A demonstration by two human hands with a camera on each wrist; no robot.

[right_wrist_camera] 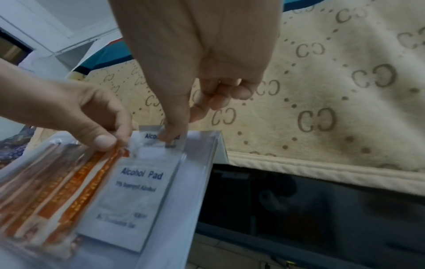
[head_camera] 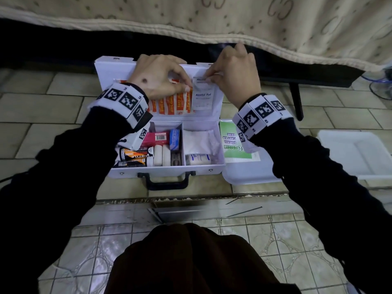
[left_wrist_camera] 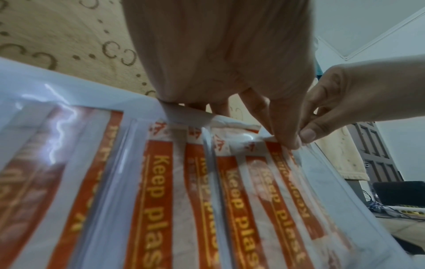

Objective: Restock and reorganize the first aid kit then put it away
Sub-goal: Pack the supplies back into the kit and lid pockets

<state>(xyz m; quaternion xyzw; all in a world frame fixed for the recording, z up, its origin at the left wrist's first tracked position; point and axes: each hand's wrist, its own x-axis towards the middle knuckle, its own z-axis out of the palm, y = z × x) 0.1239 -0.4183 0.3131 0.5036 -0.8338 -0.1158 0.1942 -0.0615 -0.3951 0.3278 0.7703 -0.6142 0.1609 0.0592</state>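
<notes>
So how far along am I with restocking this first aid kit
Mostly stocked: the kit lies open, its base compartments holding tubes, a plaster box and gauze, with plaster strips in the lid pocket. In hand: your right hand pinches an alcohol pad at the pocket's top while your left hand holds the pocket edge. Left: the green first aid guide lies outside; the kit isn't closed or put away.

The first aid kit [head_camera: 161, 169] is white with a black handle [head_camera: 167, 181]. Its plasters [head_camera: 169, 102] are orange with yellow lettering; the alcohol pad [head_camera: 203, 96] white, printed blue. The blanket [head_camera: 233, 22] is cream, dotted brown.
</notes>
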